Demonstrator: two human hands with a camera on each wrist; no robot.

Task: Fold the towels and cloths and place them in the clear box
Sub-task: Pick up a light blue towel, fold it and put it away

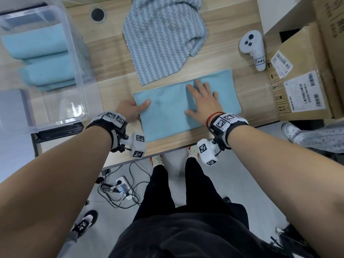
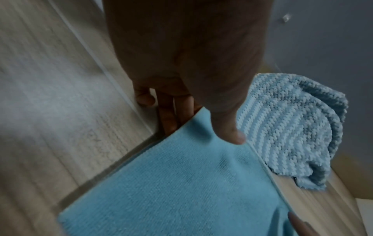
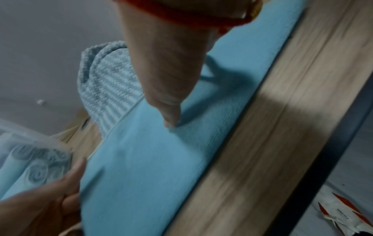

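Note:
A plain light-blue cloth (image 1: 167, 108) lies flat on the wooden table, folded into a long strip. My left hand (image 1: 133, 110) pinches its left edge, thumb (image 2: 230, 134) on top and fingers (image 2: 169, 118) underneath. My right hand (image 1: 202, 101) presses flat on the cloth's right half with fingers spread; its thumb (image 3: 171, 118) touches the cloth (image 3: 145, 167). A blue-and-white striped towel (image 1: 163, 40) lies crumpled just behind. The clear box (image 1: 42, 67) stands at the left with rolled blue towels (image 1: 37, 53) inside.
A white hand controller (image 1: 254, 50) lies at the right of the table, beside cardboard boxes (image 1: 301, 77). A round cable hole (image 1: 98, 14) is in the table behind. The table's front edge (image 1: 167, 151) runs just below my wrists; cables and a power strip (image 1: 122, 185) lie on the floor.

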